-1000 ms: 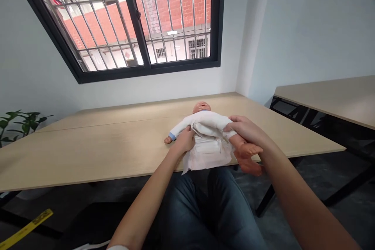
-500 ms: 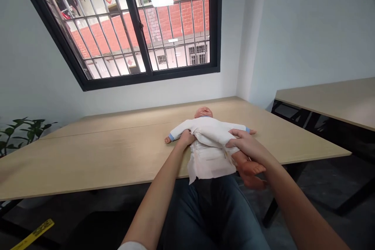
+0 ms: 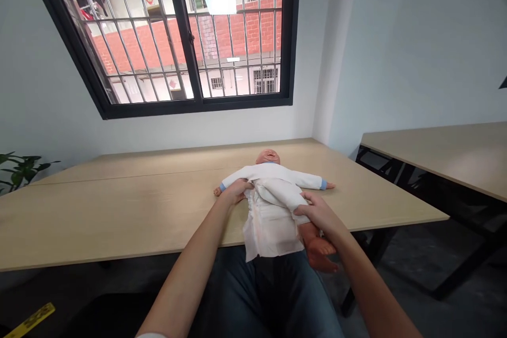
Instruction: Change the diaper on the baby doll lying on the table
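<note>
A baby doll (image 3: 273, 173) in a white top with blue cuffs lies on its back, arms spread and head away from me. Its hips are rolled to the right, and its bare legs (image 3: 317, 247) hang together past the table's front edge. An unfolded white diaper (image 3: 277, 229) lies beneath and in front of the hips, its near end over the edge. My left hand (image 3: 238, 190) is closed at the diaper's upper left edge, beside the doll's waist; its fingertips are partly hidden. With my right hand (image 3: 319, 214) I grip the doll's white-covered thigh.
The wooden table (image 3: 130, 211) runs along the wall below a barred window (image 3: 198, 37). Another table (image 3: 443, 150) stands at the right. A leafy plant (image 3: 21, 171) is at the far left, and a yellow strip (image 3: 35, 321) shows at the lower left.
The view has shifted, so the doll and table appear slightly lower and further left. Both hands keep about the same places on the diaper and the doll.
</note>
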`<state>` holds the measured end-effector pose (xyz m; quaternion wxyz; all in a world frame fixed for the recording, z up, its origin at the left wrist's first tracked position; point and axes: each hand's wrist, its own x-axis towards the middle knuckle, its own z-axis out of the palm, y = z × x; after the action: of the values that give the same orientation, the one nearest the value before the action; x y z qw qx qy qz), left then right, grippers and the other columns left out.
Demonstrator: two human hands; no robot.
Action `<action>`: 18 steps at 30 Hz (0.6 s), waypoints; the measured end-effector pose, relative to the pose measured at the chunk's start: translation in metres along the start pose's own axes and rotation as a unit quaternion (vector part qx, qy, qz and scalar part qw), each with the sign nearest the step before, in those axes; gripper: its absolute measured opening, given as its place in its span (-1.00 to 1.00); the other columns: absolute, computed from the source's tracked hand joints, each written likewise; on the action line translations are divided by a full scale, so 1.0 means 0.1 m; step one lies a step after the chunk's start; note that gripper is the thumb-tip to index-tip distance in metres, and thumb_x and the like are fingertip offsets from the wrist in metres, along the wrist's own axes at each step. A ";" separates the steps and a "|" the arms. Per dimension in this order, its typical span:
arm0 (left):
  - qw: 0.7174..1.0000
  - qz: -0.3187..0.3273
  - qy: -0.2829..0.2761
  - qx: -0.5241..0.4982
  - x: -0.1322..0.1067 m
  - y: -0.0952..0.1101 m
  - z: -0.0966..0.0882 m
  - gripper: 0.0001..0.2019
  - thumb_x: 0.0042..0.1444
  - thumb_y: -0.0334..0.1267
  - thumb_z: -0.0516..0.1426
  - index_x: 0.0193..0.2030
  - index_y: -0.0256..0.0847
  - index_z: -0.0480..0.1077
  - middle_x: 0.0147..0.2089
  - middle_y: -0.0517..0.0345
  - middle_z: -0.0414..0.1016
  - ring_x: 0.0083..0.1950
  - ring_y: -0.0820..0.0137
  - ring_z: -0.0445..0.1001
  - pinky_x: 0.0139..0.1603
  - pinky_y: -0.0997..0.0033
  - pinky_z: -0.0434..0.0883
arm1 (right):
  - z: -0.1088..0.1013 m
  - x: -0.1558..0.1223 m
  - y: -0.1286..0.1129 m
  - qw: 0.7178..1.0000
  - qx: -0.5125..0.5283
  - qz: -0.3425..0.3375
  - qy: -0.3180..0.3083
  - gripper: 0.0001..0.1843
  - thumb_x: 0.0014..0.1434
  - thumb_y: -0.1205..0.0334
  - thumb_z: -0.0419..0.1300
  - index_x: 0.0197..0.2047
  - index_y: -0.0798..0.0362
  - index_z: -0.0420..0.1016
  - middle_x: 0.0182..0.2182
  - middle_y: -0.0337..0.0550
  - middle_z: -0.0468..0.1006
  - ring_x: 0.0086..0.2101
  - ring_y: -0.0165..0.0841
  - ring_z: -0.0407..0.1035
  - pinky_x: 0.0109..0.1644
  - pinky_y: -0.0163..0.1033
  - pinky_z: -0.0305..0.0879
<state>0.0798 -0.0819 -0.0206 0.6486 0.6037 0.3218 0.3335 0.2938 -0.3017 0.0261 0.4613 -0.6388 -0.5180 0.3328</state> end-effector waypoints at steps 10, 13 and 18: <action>0.983 -0.099 0.136 -0.076 -0.02 -0.02 -0.24 -0.65 -0.12 -0.56 0.22 -0.14 -0.27 0.45 -0.24 0.06 0.57 -0.28 0.39 0.55 -0.19 0.38 0.56 | 0.10 -0.07 0.07 0.999 -0.023 -0.028 0.002 -0.67 -0.09 0.22 0.21 -0.18 0.06 0.41 -0.29 -0.22 0.42 -0.27 -0.31 0.27 -0.23 -0.30 0.16; 0.980 -0.068 0.171 -0.080 -0.08 0.03 -0.26 -0.74 -0.07 -0.52 0.23 -0.19 -0.26 0.45 -0.23 0.06 0.58 -0.25 0.41 0.55 -0.14 0.43 0.55 | 0.12 -0.10 0.07 0.999 -0.028 -0.019 0.007 -0.64 -0.10 0.23 0.21 -0.16 0.07 0.40 -0.30 -0.21 0.41 -0.27 -0.30 0.28 -0.24 -0.29 0.17; 0.978 -0.018 0.203 -0.040 -0.20 0.12 -0.31 -0.88 -0.04 -0.34 0.31 -0.38 -0.29 0.47 -0.34 0.00 0.56 -0.28 0.35 0.54 -0.17 0.41 0.55 | 0.17 -0.17 0.03 0.998 -0.043 -0.030 0.024 -0.62 -0.10 0.26 0.21 -0.14 0.08 0.39 -0.27 -0.16 0.42 -0.25 -0.25 0.30 -0.23 -0.26 0.20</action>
<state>0.0421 -0.0798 -0.0099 0.5990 0.4916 0.4438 0.4501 0.2756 -0.3146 0.0165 0.4554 -0.6504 -0.5393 0.2806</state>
